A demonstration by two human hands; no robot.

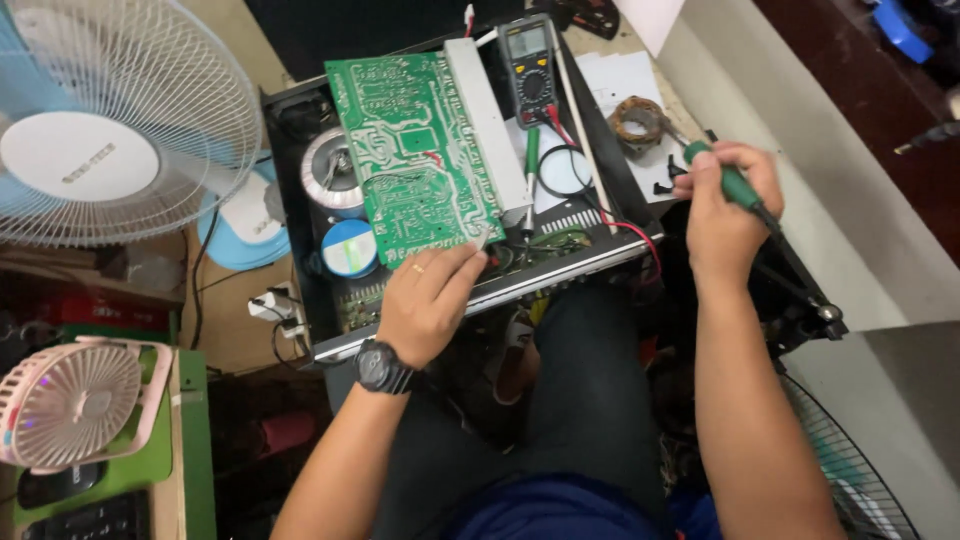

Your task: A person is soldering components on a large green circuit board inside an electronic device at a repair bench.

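Note:
A green circuit board [415, 155] lies tilted on an open black chassis [480, 290] resting on my lap. My left hand [428, 300], with a ring and a black wristwatch, grips the board's near edge. Off the chassis's right side, my right hand [725, 215] is closed around a green-handled soldering iron [738, 188]. A long white heat sink [487, 115] runs along the board's right edge. A black multimeter [530, 68] with red and black leads sits at the chassis's far end, and a green screwdriver [531, 175] lies beside it.
A large white standing fan [110, 120] is at the left, a small pink desk fan [70, 400] below it. A toroidal transformer [330, 170] and blue capacitor [351, 247] sit inside the chassis. A brown wire coil [638, 122] rests on paper at right. Another fan grille [850, 470] is at lower right.

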